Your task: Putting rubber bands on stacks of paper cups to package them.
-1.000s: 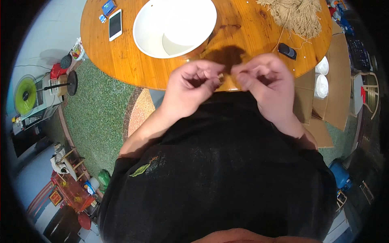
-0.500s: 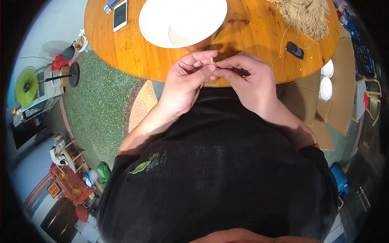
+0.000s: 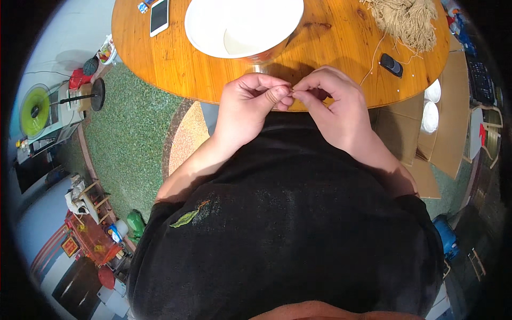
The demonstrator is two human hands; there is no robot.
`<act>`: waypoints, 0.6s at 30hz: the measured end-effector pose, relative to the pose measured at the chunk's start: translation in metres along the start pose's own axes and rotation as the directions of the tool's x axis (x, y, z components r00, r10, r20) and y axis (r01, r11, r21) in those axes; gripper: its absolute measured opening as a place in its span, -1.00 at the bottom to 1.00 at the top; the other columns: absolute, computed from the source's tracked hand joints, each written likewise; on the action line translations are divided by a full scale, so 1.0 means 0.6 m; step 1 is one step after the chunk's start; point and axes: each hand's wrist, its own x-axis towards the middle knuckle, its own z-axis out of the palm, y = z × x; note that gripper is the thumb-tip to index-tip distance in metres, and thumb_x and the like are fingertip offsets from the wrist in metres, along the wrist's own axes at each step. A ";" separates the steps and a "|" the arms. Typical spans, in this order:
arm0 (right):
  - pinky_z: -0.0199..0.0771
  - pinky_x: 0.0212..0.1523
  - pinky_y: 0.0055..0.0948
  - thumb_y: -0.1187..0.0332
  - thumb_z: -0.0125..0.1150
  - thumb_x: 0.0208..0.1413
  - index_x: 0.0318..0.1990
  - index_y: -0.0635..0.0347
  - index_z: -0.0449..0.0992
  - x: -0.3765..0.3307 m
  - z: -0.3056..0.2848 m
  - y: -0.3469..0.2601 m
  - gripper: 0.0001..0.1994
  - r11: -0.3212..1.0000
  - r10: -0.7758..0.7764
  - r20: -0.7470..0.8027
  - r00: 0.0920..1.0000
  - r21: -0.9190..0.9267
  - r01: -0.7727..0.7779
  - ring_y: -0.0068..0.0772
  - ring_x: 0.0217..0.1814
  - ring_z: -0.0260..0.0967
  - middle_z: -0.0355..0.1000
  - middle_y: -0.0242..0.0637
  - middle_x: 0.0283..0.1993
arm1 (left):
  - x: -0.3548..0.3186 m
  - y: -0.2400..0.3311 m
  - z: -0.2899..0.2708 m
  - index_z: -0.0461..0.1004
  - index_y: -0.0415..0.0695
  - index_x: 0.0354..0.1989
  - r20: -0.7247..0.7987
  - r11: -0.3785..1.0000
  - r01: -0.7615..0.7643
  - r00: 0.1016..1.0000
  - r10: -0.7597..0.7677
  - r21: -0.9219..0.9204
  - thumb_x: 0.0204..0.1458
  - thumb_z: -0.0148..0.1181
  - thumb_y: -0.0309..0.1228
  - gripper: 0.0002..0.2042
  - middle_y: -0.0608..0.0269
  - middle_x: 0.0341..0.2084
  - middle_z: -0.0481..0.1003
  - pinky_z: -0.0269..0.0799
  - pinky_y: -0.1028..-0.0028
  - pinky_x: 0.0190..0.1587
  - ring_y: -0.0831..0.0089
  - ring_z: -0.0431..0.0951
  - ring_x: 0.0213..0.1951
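My left hand [image 3: 248, 109] and my right hand [image 3: 338, 106] meet fingertip to fingertip over the near edge of the wooden table. Each pinches thumb against forefinger. Something tiny and pale brown sits between the tips, mostly hidden by the fingers, so I cannot make out its kind. Just beyond the hands stands a wide white bowl [image 3: 266, 29] with a reddish outer side. A tangled heap of beige yarn [image 3: 405, 24] lies at the far right of the table, and a loose strand trails from it toward my right hand's side.
A small black device [image 3: 391, 65] rests by the yarn. At the far left lies a white phone [image 3: 159, 17] on the round wooden table [image 3: 186, 80]. Cardboard [image 3: 445, 128] with round white items [image 3: 430, 116] is below right. A fan [image 3: 35, 111] stands left.
Both pinches have closed in together, my left fingertips moving slightly right. The pale strip that stuck up from the left fingers is now mostly hidden. The whole view has shifted slightly.
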 end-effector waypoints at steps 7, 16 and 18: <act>0.51 -0.28 -0.52 0.51 0.53 0.04 -0.21 0.25 0.65 0.000 0.016 -0.012 -0.81 0.966 0.137 0.006 0.991 0.222 -0.135 -0.46 -0.26 0.55 0.58 -0.33 -0.23 | -0.011 0.000 0.006 0.60 -0.32 -0.25 -0.034 0.932 -0.167 0.982 0.187 0.321 0.27 0.33 -0.48 -0.87 0.26 -0.40 0.66 0.58 0.56 -0.22 0.60 0.61 -0.33; 0.56 -0.26 -0.30 0.42 0.44 0.09 -0.26 0.16 0.67 0.003 0.017 0.012 -0.91 0.976 -0.216 -0.039 0.976 -0.034 0.215 -0.20 -0.28 0.57 0.59 -0.32 -0.29 | -0.008 0.015 -0.005 0.59 -0.32 -0.22 0.041 0.999 0.007 0.999 -0.009 0.047 0.29 0.31 -0.47 -0.87 0.22 -0.40 0.66 0.57 0.57 -0.23 0.59 0.61 -0.35; 0.56 -0.26 -0.26 0.46 0.40 0.10 -0.29 0.14 0.64 0.003 0.019 0.014 -0.95 0.954 -0.292 -0.075 0.954 -0.094 0.284 -0.15 -0.27 0.55 0.57 -0.30 -0.30 | -0.008 0.017 -0.008 0.60 -0.33 -0.19 0.064 0.999 0.043 0.997 -0.044 0.011 0.29 0.29 -0.50 -0.89 0.21 -0.38 0.66 0.59 0.56 -0.19 0.55 0.63 -0.34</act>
